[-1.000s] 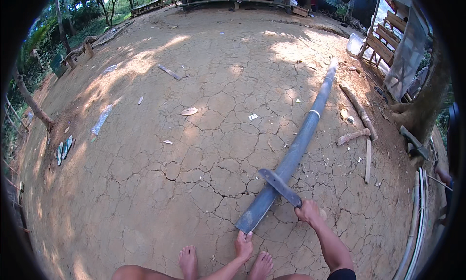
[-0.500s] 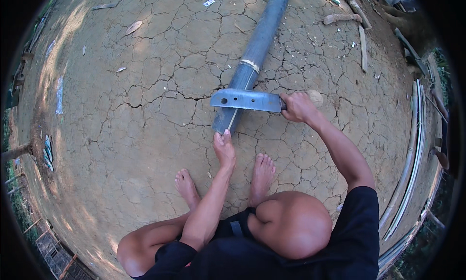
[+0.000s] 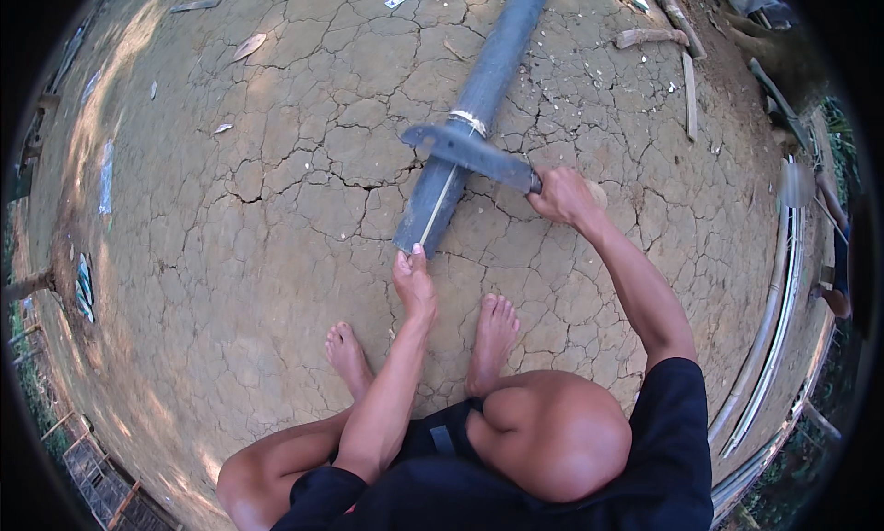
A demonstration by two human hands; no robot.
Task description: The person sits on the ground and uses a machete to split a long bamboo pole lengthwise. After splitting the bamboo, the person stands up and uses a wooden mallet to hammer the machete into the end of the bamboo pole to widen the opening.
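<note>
A thick, dark grey bamboo pole (image 3: pixel 502 61) lies on the ground, running away from me toward the far right. A pale, narrow split line shows along its near section, up to a light ring at a joint. My left hand (image 3: pixel 416 287) is closed on the pole's near end, thumb on top. In my right hand (image 3: pixel 564 199) is the handle of a machete (image 3: pixel 493 161). Its broad metal blade, with holes near the tip, crosses the pole just nearer than the joint. The blade is tilted and slightly blurred; whether it touches the bamboo I cannot tell.
Cracked, dry earth (image 3: pixel 295 227) surrounds my bare feet. Long pale poles (image 3: pixel 772 319) lie along the right side. Short wood pieces (image 3: pixel 652 37) are at the far right. Another person's limb and dark clothing (image 3: pixel 838 282) show at the right edge, beside a blurred object.
The machete has moved farther along the pole toward the joint, and its blade has turned from level to slanting. My left hand still holds the near end. The whole view has shifted slightly.
</note>
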